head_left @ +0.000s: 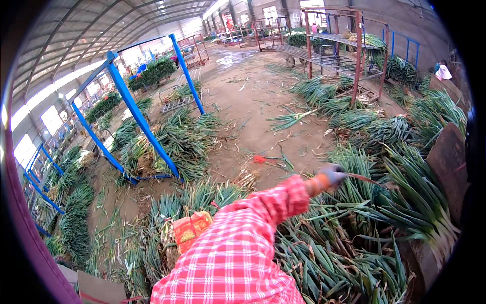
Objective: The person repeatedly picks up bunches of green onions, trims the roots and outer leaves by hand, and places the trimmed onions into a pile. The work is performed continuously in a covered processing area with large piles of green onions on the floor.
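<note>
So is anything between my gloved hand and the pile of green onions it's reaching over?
Nothing visible stands between them. The gloved hand is stretched out directly above the green onion pile, already gripping a thin dry leaf. Which hand it is can't be told; the red checked sleeve hides the shoulder.

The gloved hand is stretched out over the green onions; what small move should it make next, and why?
Probably lower the right hand onto the green onion bundles just beneath it. The arm is fully stretched, and the hand seems to pinch only one thin dry leaf, not a bundle.
</note>
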The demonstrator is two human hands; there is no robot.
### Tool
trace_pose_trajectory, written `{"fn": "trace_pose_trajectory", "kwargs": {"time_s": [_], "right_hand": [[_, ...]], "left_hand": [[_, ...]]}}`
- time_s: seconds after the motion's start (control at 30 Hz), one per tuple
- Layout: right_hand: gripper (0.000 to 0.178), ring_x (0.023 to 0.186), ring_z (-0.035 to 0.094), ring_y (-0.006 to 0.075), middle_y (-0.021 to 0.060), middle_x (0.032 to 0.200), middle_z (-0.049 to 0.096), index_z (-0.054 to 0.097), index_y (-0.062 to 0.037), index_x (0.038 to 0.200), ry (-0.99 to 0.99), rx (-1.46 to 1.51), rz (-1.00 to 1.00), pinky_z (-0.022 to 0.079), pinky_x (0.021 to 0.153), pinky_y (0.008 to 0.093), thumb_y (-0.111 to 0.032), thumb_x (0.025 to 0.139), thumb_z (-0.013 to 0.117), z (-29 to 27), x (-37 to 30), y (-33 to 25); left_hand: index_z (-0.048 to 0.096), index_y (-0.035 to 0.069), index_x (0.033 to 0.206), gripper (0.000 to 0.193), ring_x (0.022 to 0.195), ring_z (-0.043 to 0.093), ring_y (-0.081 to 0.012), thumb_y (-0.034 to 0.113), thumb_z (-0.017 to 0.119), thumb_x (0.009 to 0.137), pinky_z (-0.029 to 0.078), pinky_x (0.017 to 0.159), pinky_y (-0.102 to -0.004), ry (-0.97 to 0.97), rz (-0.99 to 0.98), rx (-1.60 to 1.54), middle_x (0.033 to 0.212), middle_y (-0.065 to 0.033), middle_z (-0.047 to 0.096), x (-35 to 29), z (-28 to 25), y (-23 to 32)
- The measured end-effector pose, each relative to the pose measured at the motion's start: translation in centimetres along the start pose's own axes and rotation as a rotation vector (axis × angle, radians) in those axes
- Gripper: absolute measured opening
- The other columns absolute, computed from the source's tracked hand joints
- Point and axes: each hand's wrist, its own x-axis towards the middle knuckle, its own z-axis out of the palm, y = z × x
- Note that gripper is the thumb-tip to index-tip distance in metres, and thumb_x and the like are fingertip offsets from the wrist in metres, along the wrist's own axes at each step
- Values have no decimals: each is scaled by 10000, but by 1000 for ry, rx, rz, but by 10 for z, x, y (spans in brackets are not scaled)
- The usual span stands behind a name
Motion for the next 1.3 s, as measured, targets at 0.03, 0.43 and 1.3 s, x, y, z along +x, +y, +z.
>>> {"fn": "trace_pose_trajectory", "kwargs": {"time_s": [0.03, 0.43, 1.3], "right_hand": [[464, 1083, 519, 282, 140, 1224, 531, 518, -61, 1272, 2, 19, 20, 446, 879, 375, -118, 830, 647, 3, -9, -2], [398, 1009, 555, 252, 109, 1154, 574, 560, -59, 1222, 281, 98, 146, 474, 825, 358, -95, 833, 636, -25, -83, -17], [283, 797, 600, 168, 33, 959, 649, 647, -50, 1089, 1808, 475, 556, 498, 704, 313, -70, 807, 644, -63, -620, 68]], "left_hand": [[666, 21, 814, 257, 509, 557, -132, 277, 651, 840, 452, 475, -288, 164, -13, 45, 639, -46, 612, -20, -36, -14], [672, 49, 714, 527, 477, 535, -97, 562, 636, 832, 405, 451, -286, -810, -207, 636, 531, -37, 575, -228, 26, 43], [637, 232, 1023, 261, 1244, 454, -260, 272, 554, 779, 353, 997, -562, -2056, 1618, 140, 1168, -7, 578, -507, 271, -265]]}}
